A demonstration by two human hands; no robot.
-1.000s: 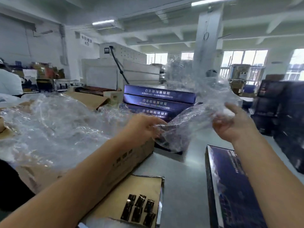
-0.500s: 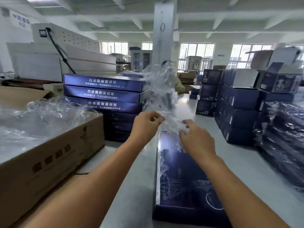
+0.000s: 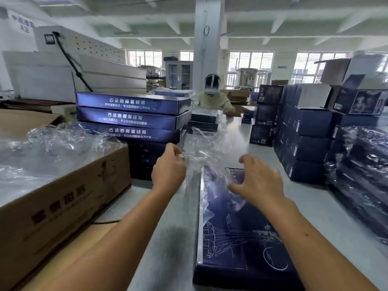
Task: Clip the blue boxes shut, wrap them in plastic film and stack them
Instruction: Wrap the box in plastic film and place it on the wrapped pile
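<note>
Above one blue box (image 3: pixel 241 238): two hands (image 3: pixel 168 171) (image 3: pixel 258 183), one film (image 3: pixel 201 143).

A grey table (image 3: pixel 315 198) ran from six o'clock toward twelve. At nine o'clock a brown cardboard carton (image 3: pixel 63 196) with dark printed characters sat on it, with a flat cardboard sheet (image 3: pixel 69 248) beside it at seven o'clock. At ten o'clock stood a white machine (image 3: pixel 94 51) with a black cable (image 3: pixel 71 64) slanting down it. A white pillar (image 3: pixel 206 49) rose at twelve, a person (image 3: pixel 214 99) in pale yellow just below it at the table's far end, windows (image 3: pixel 249 61) behind.
</note>
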